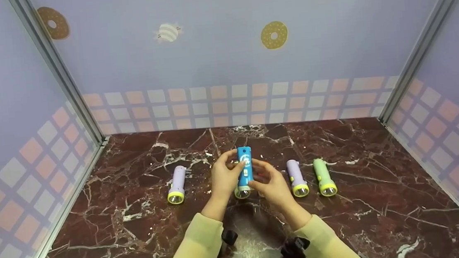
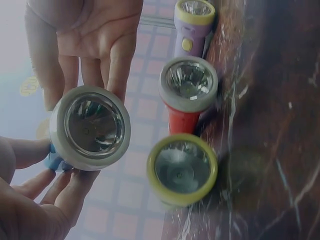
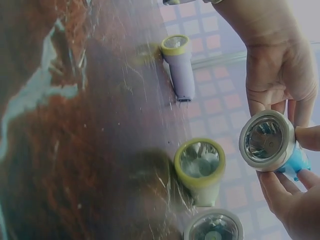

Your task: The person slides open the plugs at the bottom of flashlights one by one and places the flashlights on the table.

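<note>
A blue flashlight (image 1: 246,180) with a white pattern and a pale head (image 2: 92,127) is held above the table, lens end toward the person. My left hand (image 1: 222,181) grips its left side, thumb across the printed front. On the right, my right hand (image 1: 276,186) holds it near the head, thumb at the lower edge. Below and behind it stands a pale green flashlight with a yellow rim (image 3: 200,162), mostly hidden in the head view. Next to that one, a red flashlight (image 2: 184,120) with a grey rim shows in the left wrist view.
A purple flashlight (image 1: 179,180) lies to the left on the dark red marbled table (image 1: 139,232). Another purple flashlight (image 1: 296,175) and a green flashlight (image 1: 323,175) lie to the right. Patterned panels (image 1: 214,55) enclose the back and sides.
</note>
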`<state>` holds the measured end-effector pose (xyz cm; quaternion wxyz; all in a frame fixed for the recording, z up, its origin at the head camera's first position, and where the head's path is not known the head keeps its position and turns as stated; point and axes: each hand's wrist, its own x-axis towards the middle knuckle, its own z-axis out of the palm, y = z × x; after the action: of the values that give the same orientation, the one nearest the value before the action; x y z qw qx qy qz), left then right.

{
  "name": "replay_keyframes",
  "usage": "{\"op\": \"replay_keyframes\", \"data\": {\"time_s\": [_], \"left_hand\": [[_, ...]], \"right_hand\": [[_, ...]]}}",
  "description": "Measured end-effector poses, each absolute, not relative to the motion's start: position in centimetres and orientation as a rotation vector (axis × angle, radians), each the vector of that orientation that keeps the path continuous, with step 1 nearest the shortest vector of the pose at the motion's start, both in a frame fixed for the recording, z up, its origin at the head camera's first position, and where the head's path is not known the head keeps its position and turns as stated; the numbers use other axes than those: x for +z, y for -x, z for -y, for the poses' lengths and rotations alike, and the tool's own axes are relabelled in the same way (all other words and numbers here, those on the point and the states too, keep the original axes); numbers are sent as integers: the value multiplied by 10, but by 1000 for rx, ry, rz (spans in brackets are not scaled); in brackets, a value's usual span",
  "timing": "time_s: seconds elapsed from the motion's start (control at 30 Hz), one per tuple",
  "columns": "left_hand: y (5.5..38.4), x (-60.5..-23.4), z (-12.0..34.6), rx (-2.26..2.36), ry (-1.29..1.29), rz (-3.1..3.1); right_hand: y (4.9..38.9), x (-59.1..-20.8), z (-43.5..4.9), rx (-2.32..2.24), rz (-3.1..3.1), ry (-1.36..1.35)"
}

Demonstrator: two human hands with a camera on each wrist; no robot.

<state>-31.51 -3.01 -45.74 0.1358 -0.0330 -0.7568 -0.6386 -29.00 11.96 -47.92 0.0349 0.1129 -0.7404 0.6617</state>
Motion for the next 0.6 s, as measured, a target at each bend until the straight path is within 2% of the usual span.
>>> {"op": "replay_keyframes", "data": {"time_s": [0.6], "left_hand": [[310,-464,23,-1885,170,2191]], "right_hand": [[289,-489,-132,2091,2234,-419]]}}
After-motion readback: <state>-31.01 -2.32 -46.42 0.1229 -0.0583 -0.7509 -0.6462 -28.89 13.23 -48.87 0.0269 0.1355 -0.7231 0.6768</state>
